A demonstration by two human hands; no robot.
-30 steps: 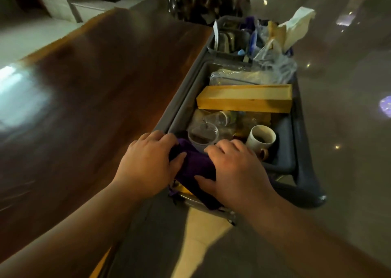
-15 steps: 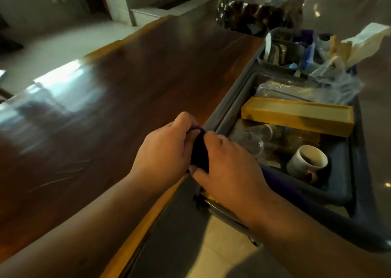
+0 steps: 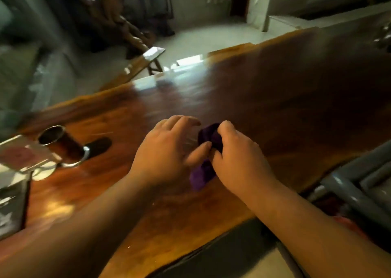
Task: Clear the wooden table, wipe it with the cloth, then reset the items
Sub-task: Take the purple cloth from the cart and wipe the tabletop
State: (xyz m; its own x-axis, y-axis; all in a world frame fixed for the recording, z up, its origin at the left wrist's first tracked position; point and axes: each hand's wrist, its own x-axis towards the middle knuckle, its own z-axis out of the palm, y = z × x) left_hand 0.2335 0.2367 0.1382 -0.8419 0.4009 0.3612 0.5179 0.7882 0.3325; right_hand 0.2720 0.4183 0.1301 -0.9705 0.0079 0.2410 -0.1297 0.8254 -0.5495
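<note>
A bunched purple cloth (image 3: 208, 137) sits over the glossy wooden table (image 3: 275, 108), near its front edge. My right hand (image 3: 237, 159) grips the cloth from the right, fingers curled around it. My left hand (image 3: 167, 150) is beside it on the left, fingers spread, thumb touching the cloth's lower part. Much of the cloth is hidden between the two hands.
A metal cup (image 3: 63, 144) stands at the table's left, next to a clear acrylic stand (image 3: 23, 155) and a white dish (image 3: 43, 171). The grey cart's rim (image 3: 359, 184) shows at the right edge. A wooden bench (image 3: 137, 66) stands beyond the table.
Both hands have carried the cloth from the cart's edge leftwards over the table. My view has swung left, so the cart's contents have left the frame. My left hand's fingers have spread.
</note>
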